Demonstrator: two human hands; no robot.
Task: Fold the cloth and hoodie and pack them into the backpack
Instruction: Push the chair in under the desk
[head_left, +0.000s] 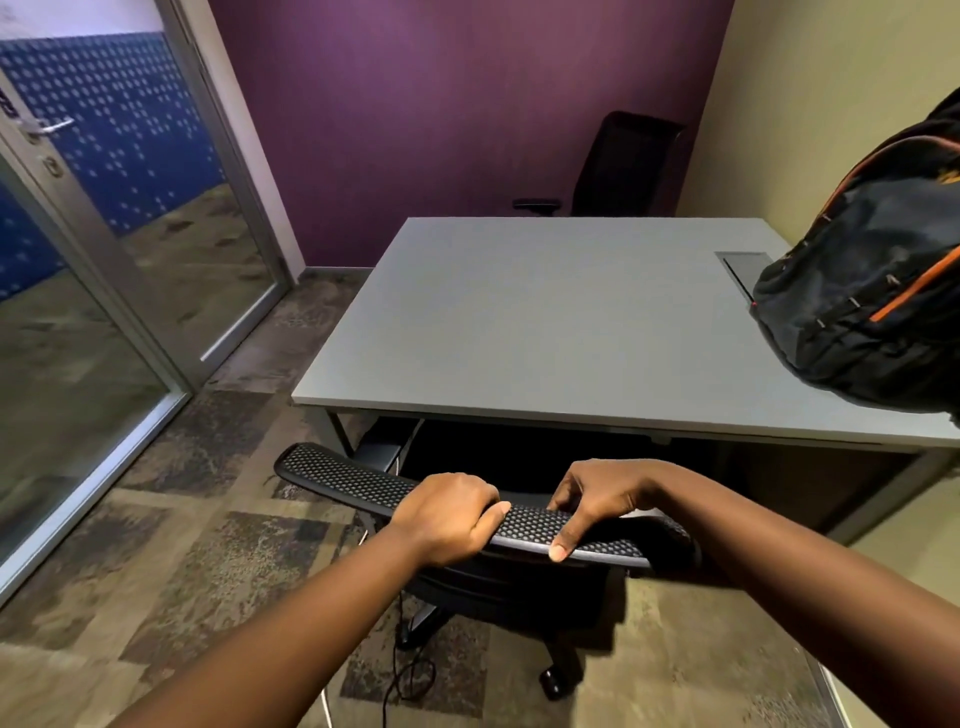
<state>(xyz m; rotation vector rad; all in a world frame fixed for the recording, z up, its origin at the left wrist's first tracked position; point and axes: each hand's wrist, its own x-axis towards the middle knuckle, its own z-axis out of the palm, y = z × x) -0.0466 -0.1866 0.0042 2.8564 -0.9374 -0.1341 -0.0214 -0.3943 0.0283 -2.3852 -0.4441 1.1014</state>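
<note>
A black backpack (878, 270) with orange trim stands on the right end of the grey table (519, 322), leaning toward the wall. No cloth or hoodie shows in view. Both hands hold the top edge of a black mesh office chair back (343, 475) in front of the table. My left hand (449, 517) grips the top rail, fingers curled over it. My right hand (597, 499) grips the same rail a little to the right, thumb on the near side.
The chair's seat and wheeled base (550, 680) sit tucked partly under the table. A second black chair (618, 166) stands behind the table by the purple wall. A glass door (130, 218) is at left. Cables (410, 670) trail on the carpet.
</note>
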